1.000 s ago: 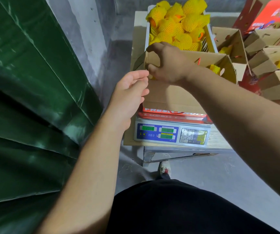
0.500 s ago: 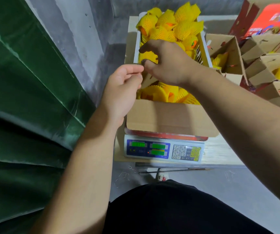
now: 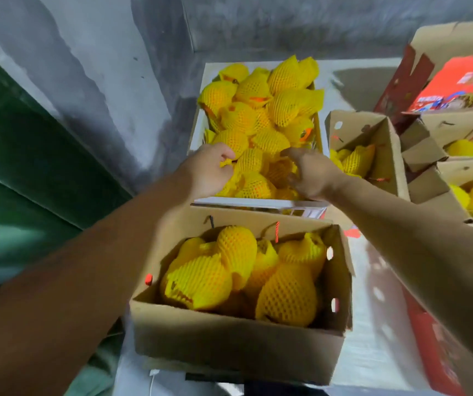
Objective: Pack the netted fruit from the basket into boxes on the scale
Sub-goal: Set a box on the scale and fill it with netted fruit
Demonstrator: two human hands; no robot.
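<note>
- Left hand point(image 3: 209, 170) reaches into the white basket point(image 3: 258, 202), its grip curled round a yellow netted fruit point(image 3: 251, 161).
- Right hand point(image 3: 312, 174) hovers there, fingers spread, grip released.
- Cardboard box point(image 3: 229, 335) nearer holds netted fruit.

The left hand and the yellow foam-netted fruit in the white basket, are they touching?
Touching. In the head view the left hand rests curled on the yellow foam-netted fruit at the white basket's near left side, no gap showing.
</note>
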